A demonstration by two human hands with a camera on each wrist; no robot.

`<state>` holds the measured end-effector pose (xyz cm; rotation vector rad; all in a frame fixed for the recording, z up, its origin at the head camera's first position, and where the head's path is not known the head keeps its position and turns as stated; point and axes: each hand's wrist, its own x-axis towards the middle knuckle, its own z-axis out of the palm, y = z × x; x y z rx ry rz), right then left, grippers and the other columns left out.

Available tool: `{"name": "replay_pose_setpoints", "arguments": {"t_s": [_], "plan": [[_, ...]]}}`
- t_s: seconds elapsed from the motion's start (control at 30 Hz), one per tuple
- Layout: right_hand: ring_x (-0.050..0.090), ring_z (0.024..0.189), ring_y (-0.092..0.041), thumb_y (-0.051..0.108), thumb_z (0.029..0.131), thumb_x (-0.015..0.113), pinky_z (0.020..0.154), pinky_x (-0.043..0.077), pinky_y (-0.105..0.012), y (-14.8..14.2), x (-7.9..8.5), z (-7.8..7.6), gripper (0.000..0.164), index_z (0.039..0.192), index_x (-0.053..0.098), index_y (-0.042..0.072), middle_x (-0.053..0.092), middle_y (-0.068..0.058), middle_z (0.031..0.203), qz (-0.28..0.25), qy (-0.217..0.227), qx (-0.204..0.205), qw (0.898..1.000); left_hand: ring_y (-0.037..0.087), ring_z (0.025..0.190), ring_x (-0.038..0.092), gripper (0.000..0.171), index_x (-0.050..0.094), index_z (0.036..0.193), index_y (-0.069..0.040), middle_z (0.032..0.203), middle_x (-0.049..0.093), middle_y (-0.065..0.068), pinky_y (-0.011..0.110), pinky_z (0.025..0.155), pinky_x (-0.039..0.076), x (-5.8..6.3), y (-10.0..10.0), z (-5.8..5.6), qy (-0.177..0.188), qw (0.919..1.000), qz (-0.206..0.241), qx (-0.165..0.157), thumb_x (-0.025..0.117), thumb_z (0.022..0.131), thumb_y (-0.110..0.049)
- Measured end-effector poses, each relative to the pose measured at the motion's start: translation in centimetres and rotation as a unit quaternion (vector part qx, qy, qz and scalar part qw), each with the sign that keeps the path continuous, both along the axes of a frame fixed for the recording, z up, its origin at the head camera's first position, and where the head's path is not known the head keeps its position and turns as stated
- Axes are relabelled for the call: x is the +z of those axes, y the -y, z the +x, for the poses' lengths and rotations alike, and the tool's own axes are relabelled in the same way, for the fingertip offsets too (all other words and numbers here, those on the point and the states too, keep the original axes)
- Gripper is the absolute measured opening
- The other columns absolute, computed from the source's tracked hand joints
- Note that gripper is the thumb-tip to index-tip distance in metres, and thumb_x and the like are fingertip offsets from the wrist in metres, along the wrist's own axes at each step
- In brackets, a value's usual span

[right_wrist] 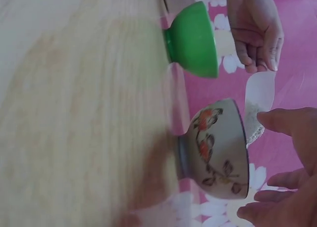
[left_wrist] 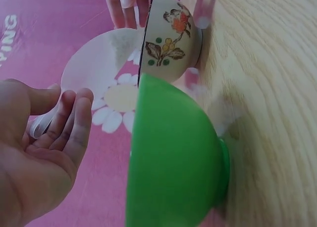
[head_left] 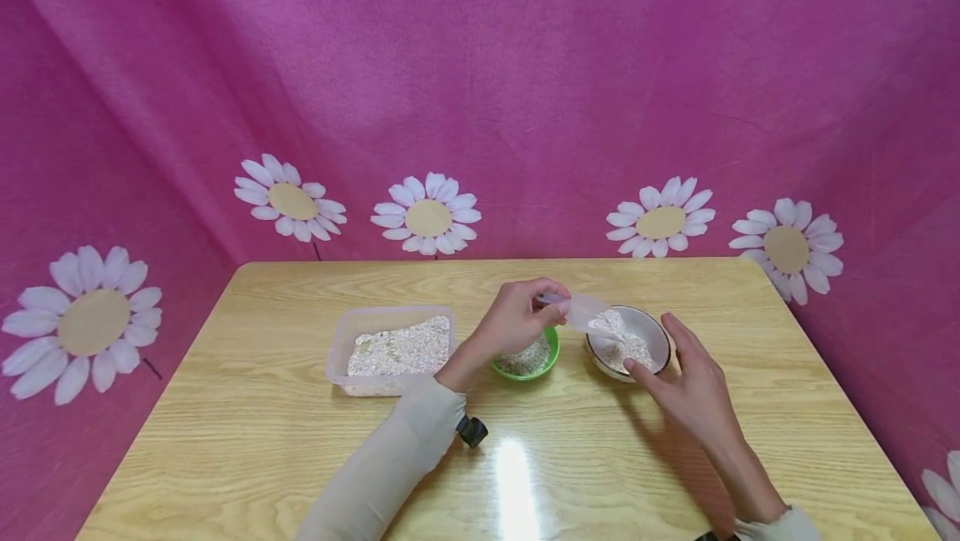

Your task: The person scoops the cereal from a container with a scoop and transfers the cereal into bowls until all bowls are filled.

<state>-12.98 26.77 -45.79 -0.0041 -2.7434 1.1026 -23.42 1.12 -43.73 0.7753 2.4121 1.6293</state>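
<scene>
My left hand (head_left: 521, 312) pinches the handle of a translucent plastic scoop (head_left: 576, 308), which tilts down over a white bowl (head_left: 648, 320) with a dark rim. Pale flakes (head_left: 609, 323) lie at the scoop's lip, and more flakes are inside the bowl. Painted flowers and leaves decorate the bowl's outside in the left wrist view. Fingers spread, my right hand (head_left: 697, 395) is at the bowl's right side, thumb and fingertips close about the rim. Below my left hand stands a green bowl (left_wrist: 173, 158) holding flakes, partly hidden by the hand in the head view.
A translucent rectangular tub (head_left: 339, 349) of pale flakes stands on the wooden table (head_left: 247, 441), left of the green bowl. Behind the table hangs a pink curtain (head_left: 525, 107) with large white flowers.
</scene>
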Motion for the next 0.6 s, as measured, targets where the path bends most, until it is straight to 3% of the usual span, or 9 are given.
{"name": "replay_pose_setpoints", "arguments": {"t_s": [0.13, 0.3, 0.47, 0.6], "plan": [[0.043, 0.149, -0.057, 0.030, 0.095, 0.084, 0.118, 0.041, -0.063, -0.5, -0.6, 0.0, 0.096, 0.162, 0.030, -0.012, 0.036, -0.038, 0.165, -0.014, 0.036, 0.013, 0.999, 0.028, 0.094, 0.079, 0.021, 0.073, 0.123, -0.002, 0.102, 0.080, 0.013, 0.020, 0.076, 0.057, 0.4, -0.8, -0.1, -0.020, 0.9990, -0.036, -0.017, 0.067, 0.107, -0.013], [0.047, 0.148, -0.053, 0.032, 0.097, 0.083, 0.109, 0.048, -0.045, -0.6, -1.2, -0.3, 0.101, 0.163, 0.022, -0.014, 0.036, -0.043, 0.162, -0.065, 0.087, 0.029, 0.994, 0.016, 0.093, 0.076, 0.022, 0.073, 0.126, -0.004, 0.107, 0.081, 0.009, 0.018, 0.078, 0.054, 1.2, -1.6, -0.3, -0.067, 0.9915, -0.106, -0.035, 0.066, 0.108, -0.015], [0.052, 0.144, -0.051, 0.034, 0.098, 0.082, 0.107, 0.051, -0.045, -0.7, -1.3, -0.4, 0.102, 0.164, 0.021, -0.014, 0.038, -0.043, 0.160, -0.063, 0.095, 0.022, 0.993, 0.012, 0.104, 0.076, 0.022, 0.074, 0.124, -0.004, 0.117, 0.081, 0.009, 0.017, 0.086, 0.056, 2.2, -2.1, -0.5, -0.118, 0.9780, -0.163, -0.055, 0.065, 0.109, -0.015], [0.053, 0.144, -0.050, 0.033, 0.097, 0.083, 0.107, 0.051, -0.045, -0.8, -1.3, -0.4, 0.102, 0.164, 0.022, -0.014, 0.039, -0.042, 0.160, -0.067, 0.098, 0.021, 0.993, 0.016, 0.111, 0.078, 0.021, 0.074, 0.122, -0.003, 0.118, 0.081, 0.010, 0.020, 0.091, 0.058, 3.4, -2.3, -0.8, -0.146, 0.9710, -0.179, -0.061, 0.063, 0.109, -0.014]]}}
